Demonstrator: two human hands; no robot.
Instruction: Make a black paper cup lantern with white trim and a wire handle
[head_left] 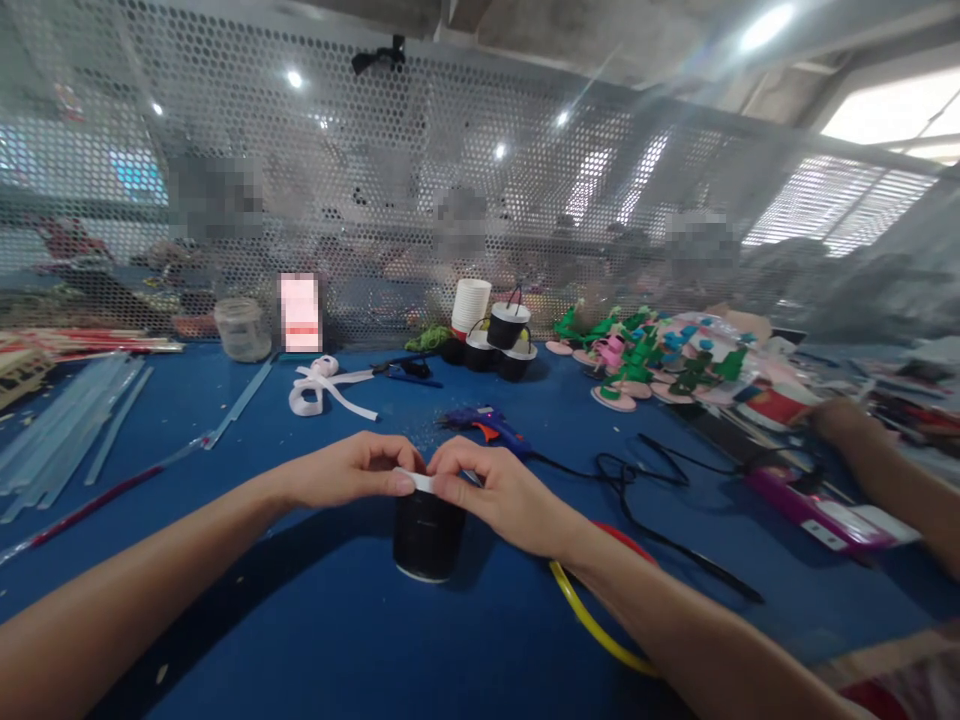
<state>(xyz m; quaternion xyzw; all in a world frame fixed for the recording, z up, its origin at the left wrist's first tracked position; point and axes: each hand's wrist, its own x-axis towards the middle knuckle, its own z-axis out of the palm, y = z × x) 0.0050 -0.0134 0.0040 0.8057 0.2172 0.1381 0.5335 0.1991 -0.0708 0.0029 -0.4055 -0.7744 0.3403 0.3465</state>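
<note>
With bent fingers [459, 456] and thumbs, pinches white rim [424, 483] of upright black cup [429, 540].
Holds left hand [358, 472] and right hand [499, 485] close together, on forearms [191, 540] slanting inward.

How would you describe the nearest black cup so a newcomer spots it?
Over the blue table, find the left hand and right hand close together. Both grasp the top of the black cup, white along its upper edge. Unlike the handled cups farther back, it shows no handle.
</note>
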